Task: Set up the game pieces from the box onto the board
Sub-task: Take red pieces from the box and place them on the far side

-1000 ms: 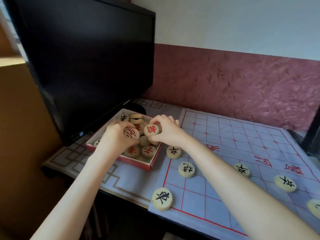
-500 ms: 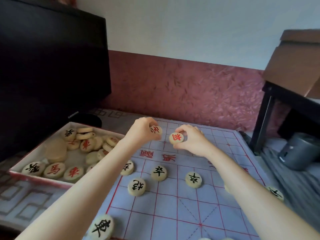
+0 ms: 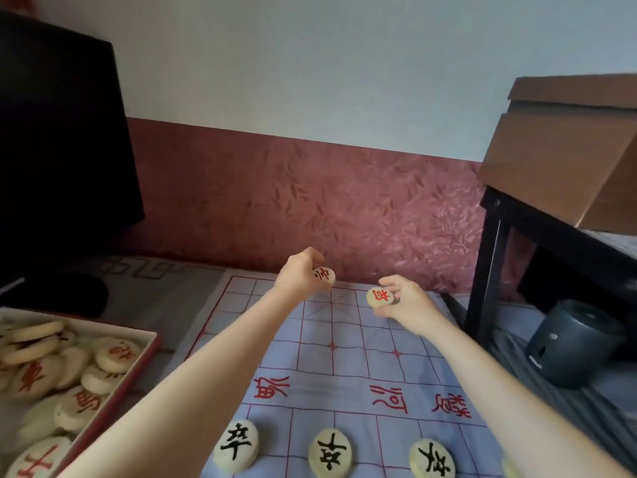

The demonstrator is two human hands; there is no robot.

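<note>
The pale blue cloth board with red grid lines covers the table. My left hand grips a cream round piece with a red character over the board's far edge, near the middle. My right hand pinches a second red-marked piece a little to the right, also above the far rows. Three black-marked pieces lie in a row on the near side. The red-rimmed box at the left holds several more pieces.
A black monitor stands at the left with its dark base behind the box. A black table with a cardboard box is at the right. A dark round canister sits beneath it. The wall runs close behind the board.
Both hands lifted a red-marked piece out of the box and carried it right and forward to the board's far edge. The view swung right, away from the box.
</note>
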